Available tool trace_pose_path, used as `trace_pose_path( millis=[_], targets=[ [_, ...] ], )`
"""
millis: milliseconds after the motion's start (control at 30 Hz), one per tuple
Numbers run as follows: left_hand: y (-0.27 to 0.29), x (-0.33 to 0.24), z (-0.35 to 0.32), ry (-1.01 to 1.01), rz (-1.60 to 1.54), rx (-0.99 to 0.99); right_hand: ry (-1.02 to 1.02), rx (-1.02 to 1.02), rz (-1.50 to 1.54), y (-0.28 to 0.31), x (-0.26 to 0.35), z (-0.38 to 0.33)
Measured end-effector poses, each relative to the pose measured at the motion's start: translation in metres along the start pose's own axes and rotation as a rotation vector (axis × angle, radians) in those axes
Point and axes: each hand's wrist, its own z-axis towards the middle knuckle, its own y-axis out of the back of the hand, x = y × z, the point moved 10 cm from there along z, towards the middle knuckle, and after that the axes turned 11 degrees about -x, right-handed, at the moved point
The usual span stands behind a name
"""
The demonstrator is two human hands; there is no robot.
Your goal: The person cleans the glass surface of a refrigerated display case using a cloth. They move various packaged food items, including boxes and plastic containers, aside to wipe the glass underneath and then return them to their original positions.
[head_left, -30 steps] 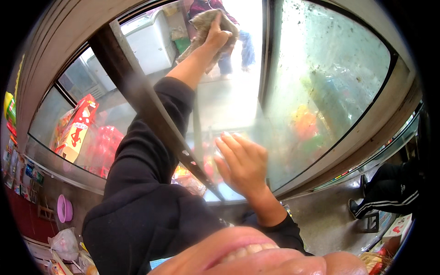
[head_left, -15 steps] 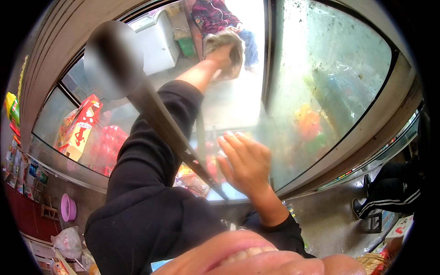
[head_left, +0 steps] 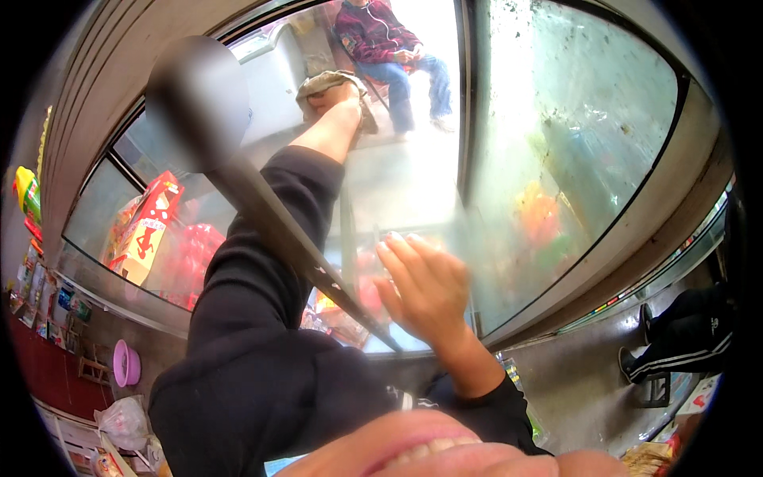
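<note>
Head view: left hand (head_left: 338, 99) grip closed on rag (head_left: 330, 82) against glass door (head_left: 397, 183); right hand (head_left: 425, 290) fingers spread, flat on glass.

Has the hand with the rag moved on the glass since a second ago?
Cannot tell: the left hand with the rag sits differently against the door frame, but the camera moved too.

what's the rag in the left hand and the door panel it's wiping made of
Rag: looks like soft woven cloth, dull olive-brown, crumpled under the left hand. Door panel: glass, see-through, smeared and streaky. Its frame seems to be dull grey metal.
</note>
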Motion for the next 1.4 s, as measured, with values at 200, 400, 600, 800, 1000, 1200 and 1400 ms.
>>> trace_pose_path(
  millis=[200,400,600,800,1000,1200,1400],
  targets=[
    [-0.013,-0.049,-0.08,-0.578,0.096,0.429,0.003,-0.013,-0.003,-0.001,-0.004,-0.001],
    [-0.079,-0.01,-0.113,-1.146,0.352,0.934,-0.007,-0.022,0.031,0.0,0.003,-0.002],
    [0.006,-0.062,-0.12,-0.808,-0.193,0.959,-0.058,-0.049,0.068,0.004,0.001,-0.001],
    [0.144,-0.124,-0.11,-0.629,-0.644,0.705,-0.092,-0.014,0.086,0.013,0.0,0.007],
    [0.297,-0.151,-0.065,-0.514,-1.004,0.493,-0.072,0.01,0.103,0.013,0.003,0.005],
    [0.399,-0.133,-0.034,-0.528,-0.826,0.425,-0.084,0.06,0.084,0.006,0.003,0.005],
    [0.437,-0.108,-0.002,-0.69,-0.486,0.306,-0.094,0.096,0.047,0.002,0.005,0.003]
  ],
)
